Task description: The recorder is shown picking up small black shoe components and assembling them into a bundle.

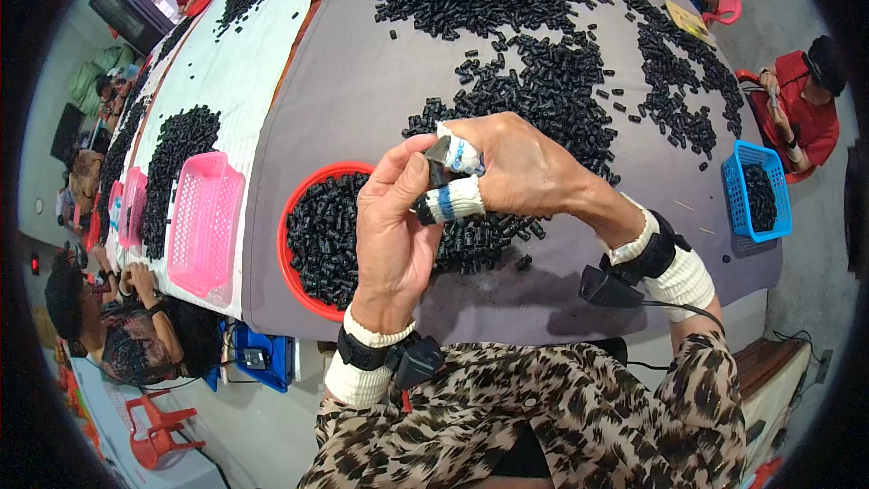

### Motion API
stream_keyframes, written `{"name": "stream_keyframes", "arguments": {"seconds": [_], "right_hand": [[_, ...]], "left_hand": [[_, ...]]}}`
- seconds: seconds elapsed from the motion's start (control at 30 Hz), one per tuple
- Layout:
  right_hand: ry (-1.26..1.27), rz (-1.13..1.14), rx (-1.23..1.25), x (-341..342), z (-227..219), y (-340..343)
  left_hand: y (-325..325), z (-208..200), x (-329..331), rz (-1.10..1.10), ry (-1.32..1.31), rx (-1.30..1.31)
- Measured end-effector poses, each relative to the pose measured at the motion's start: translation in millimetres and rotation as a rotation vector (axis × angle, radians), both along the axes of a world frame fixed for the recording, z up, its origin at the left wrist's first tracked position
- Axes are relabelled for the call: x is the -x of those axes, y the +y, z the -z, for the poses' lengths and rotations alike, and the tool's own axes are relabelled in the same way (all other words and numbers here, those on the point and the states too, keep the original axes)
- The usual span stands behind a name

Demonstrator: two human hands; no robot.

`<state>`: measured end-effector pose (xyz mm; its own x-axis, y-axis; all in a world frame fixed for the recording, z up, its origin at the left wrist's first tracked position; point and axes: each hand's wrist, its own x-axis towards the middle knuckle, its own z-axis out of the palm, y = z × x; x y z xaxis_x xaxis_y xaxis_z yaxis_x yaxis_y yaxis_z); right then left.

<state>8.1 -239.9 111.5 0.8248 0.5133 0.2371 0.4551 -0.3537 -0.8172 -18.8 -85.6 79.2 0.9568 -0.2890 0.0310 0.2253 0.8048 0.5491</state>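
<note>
Over the near part of the table, my two hands meet at a small black cylindrical piece point(437, 174). My left hand point(394, 226) pinches it between thumb and fingertips. Beside it, my right hand point(529, 163) is closed, its thumb and a finger wrapped in white cloth or tape with blue marks. A small flat grey edge, like a short blade point(440, 148), shows at the right fingertips against the piece; most of it is hidden. Just left of my left hand stands a round red basin point(289, 263) full of similar black pieces. More loose black pieces point(543, 81) lie beyond my hands.
A pink basket point(206, 226) stands left on white cloth, and a blue basket point(768, 225) holding black pieces stands at the right edge. Other people sit around the table, one in red point(806, 118) at the right. A red stool point(161, 426) is at lower left.
</note>
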Motion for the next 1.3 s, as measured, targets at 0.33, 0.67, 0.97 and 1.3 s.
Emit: {"name": "stream_keyframes", "arguments": {"seconds": [0.33, 0.67, 0.97, 1.3], "right_hand": [[-0.007, 0.024, 0.134, -1.0, -7.0, -2.2], [-0.016, 0.006, 0.145, 0.4, -6.0, -1.1], [-0.029, -0.027, 0.116, -0.6, -2.8, -0.8], [-0.021, -0.062, 0.076, -0.8, 3.2, -1.6]], "left_hand": [[0.4, 1.5, 1.5, -0.030, -0.044, -0.064], [3.1, 1.2, 1.8, -0.016, -0.058, -0.074], [2.7, 1.6, 1.2, -0.064, -0.063, -0.132], [-3.2, -5.5, 5.0, -0.137, -0.072, -0.233]]}}
